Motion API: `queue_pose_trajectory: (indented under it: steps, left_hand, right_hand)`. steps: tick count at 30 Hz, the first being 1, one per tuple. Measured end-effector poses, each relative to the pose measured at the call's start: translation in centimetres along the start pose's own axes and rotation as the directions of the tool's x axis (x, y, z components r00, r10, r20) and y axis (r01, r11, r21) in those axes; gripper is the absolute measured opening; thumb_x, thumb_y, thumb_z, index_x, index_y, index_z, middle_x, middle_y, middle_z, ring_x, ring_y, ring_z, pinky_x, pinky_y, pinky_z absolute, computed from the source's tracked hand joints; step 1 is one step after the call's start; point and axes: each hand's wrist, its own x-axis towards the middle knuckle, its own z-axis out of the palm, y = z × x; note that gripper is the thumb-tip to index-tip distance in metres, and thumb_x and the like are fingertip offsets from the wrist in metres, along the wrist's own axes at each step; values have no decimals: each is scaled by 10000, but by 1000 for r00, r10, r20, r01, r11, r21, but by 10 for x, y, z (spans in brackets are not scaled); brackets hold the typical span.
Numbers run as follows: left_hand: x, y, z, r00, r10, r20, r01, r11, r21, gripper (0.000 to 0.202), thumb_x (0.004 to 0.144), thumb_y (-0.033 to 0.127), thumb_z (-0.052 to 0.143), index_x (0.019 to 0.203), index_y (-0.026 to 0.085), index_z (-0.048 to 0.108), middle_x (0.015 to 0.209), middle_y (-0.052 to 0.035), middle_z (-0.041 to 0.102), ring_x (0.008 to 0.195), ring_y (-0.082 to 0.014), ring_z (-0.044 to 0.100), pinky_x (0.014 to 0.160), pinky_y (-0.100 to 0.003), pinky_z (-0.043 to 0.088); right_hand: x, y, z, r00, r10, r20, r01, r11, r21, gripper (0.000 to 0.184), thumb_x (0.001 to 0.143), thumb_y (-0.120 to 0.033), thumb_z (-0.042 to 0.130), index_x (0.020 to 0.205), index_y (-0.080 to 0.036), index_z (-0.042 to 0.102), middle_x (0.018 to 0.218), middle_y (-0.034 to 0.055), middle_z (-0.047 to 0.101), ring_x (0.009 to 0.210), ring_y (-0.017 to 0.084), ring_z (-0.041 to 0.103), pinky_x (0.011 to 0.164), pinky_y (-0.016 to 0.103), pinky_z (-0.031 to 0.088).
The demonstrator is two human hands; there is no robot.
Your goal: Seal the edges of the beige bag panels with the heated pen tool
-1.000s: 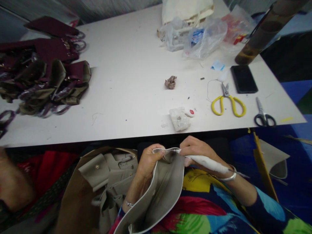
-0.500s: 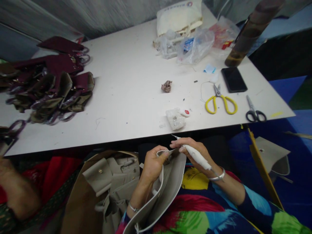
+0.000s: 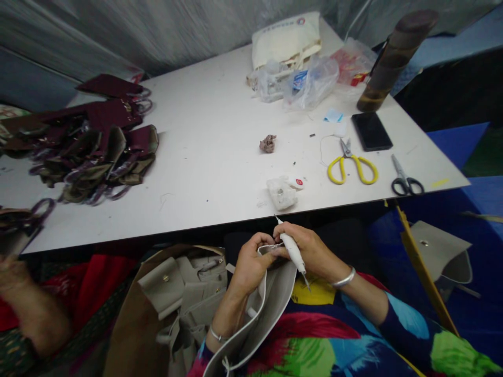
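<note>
Here, left hand (image 3: 251, 262) gripping beige bag piece (image 3: 267, 303), right hand (image 3: 310, 251) holding white tool (image 3: 291, 247).

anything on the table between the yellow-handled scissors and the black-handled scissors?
Head view: nothing. Between the yellow-handled scissors and the black-handled scissors only bare white tabletop shows.

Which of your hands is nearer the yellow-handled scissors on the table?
Right. The right hand, holding a white pen-like tool, sits below-left of the yellow-handled scissors; the left hand grips the beige bag piece further left.
</note>
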Motion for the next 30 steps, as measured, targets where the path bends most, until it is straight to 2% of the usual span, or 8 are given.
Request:
queue_pose_trajectory:
  steps: [7, 11, 15, 19, 22, 25, 29, 30]
  left_hand:
    - [-6, 14, -6, 991, 85, 101, -82, 996, -28, 294, 724, 218, 845, 887, 179, 604, 884, 0, 688, 848, -170, 624, 779, -246, 468]
    - [-15, 24, -31, 988, 101, 119, -97, 995, -38, 229, 779, 257, 816, 964, 177, 708, 969, -39, 727, 941, -202, 659, 869, -280, 505]
    - [-39, 30, -75, 973, 220, -66, -223, 974, -43, 260, 853, 342, 796, 1061, 189, 768, 1115, -90, 749, 1051, -239, 680, 993, -336, 518]
    - [-74, 26, -112, 908, 283, -309, -288, 957, 29, 284, 883, 431, 781, 1028, 187, 793, 1079, -97, 763, 1017, -246, 697, 958, -338, 543]
    - [-97, 20, -122, 833, 312, -457, -282, 950, 134, 259, 897, 440, 762, 958, 193, 806, 1014, -76, 776, 944, -233, 705, 878, -310, 550]
    - [-118, 16, -113, 731, 389, -561, -224, 913, 341, 185, 921, 369, 731, 925, 202, 812, 1011, -58, 783, 982, -234, 705, 919, -304, 533]
    - [-152, 21, -86, 440, 649, -620, -205, 745, 635, 111, 941, 224, 684, 983, 236, 786, 1081, -43, 752, 1070, -245, 684, 1053, -372, 488]
    - [-162, 23, -80, 389, 701, -597, -217, 700, 680, 134, 934, 189, 680, 991, 252, 784, 1077, -37, 751, 1053, -245, 690, 1044, -381, 496]
  right_hand:
    - [12, -11, -2, 976, -93, 196, 93, 996, 12, 155, 958, -123, 719, 1043, -207, 620, 945, -11, 655, 830, 158, 603, 723, 235, 402]
    - [10, -25, -2, 979, -136, 149, 138, 990, -2, 120, 979, -107, 622, 1049, -204, 618, 923, -2, 654, 786, 151, 599, 684, 232, 393]
    - [3, -37, -5, 990, -131, 50, 131, 991, -5, 79, 1001, -142, 607, 1037, -212, 610, 912, -3, 659, 759, 148, 596, 672, 235, 395]
    - [-7, -40, -6, 995, -97, -18, 97, 995, 8, 71, 1013, -150, 585, 1003, -218, 598, 885, -11, 645, 739, 144, 583, 677, 239, 399]
    - [-15, -39, -3, 994, -100, -41, 100, 995, -16, 63, 1028, -174, 555, 1001, -216, 593, 867, -1, 635, 727, 152, 576, 669, 249, 398]
    - [-20, -39, 0, 991, -119, -54, 117, 992, -43, 76, 1035, -192, 529, 997, -213, 591, 862, 9, 632, 718, 159, 575, 661, 256, 399]
    - [-23, -43, 3, 989, -137, -64, 131, 987, -90, 65, 1022, -190, 545, 989, -216, 595, 853, 4, 628, 702, 156, 568, 646, 259, 386]
    - [-23, -44, 4, 988, -135, -69, 128, 987, -99, 60, 1019, -189, 550, 998, -217, 599, 852, 1, 628, 697, 155, 568, 640, 260, 382]
